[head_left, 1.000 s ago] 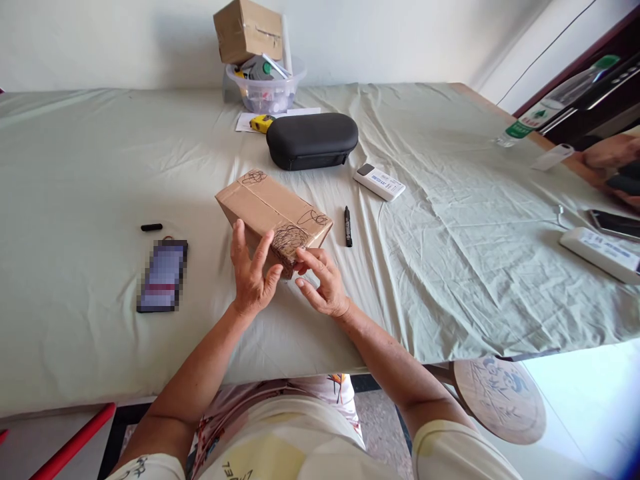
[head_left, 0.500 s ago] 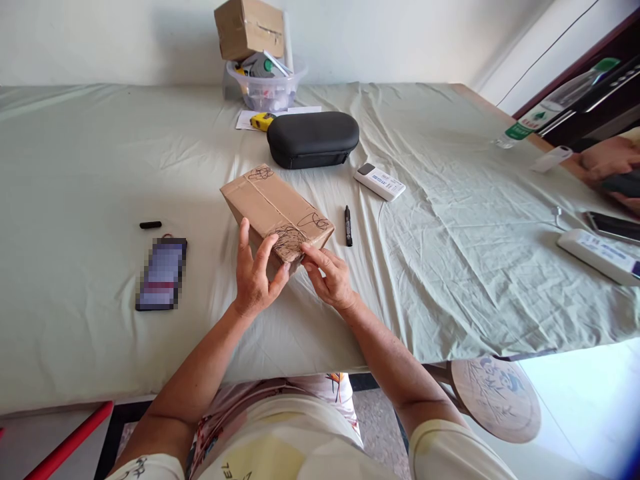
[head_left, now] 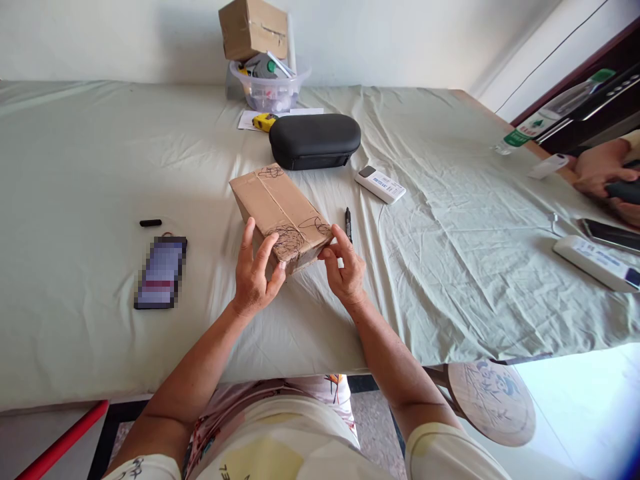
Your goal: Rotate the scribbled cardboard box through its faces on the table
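A brown cardboard box [head_left: 280, 200] sits at an angle in front of me, black pen scribbles at its far end and near corners. My left hand [head_left: 253, 277] grips its near left corner, thumb at the front end and fingers spread along the side and top. At the near right corner, my right hand [head_left: 345, 270] pinches the box's edge between thumb and forefinger. Just beyond that hand lies a black marker [head_left: 349, 225], its tip bare. The black marker cap [head_left: 151, 223] is off to the left, above a phone [head_left: 161, 273] with a blurred screen.
Behind the box are a black zip case [head_left: 315, 141], a white power bank [head_left: 380, 185], a yellow tape measure [head_left: 263, 121] and a plastic basket [head_left: 270, 90]. At right stand a water bottle [head_left: 535, 127] and another person's hands [head_left: 607, 173]. A round stool [head_left: 493, 403] is below.
My right hand has slid right along the box's near end, from its middle to the right corner. The box has shifted slightly right. My left hand keeps its hold.
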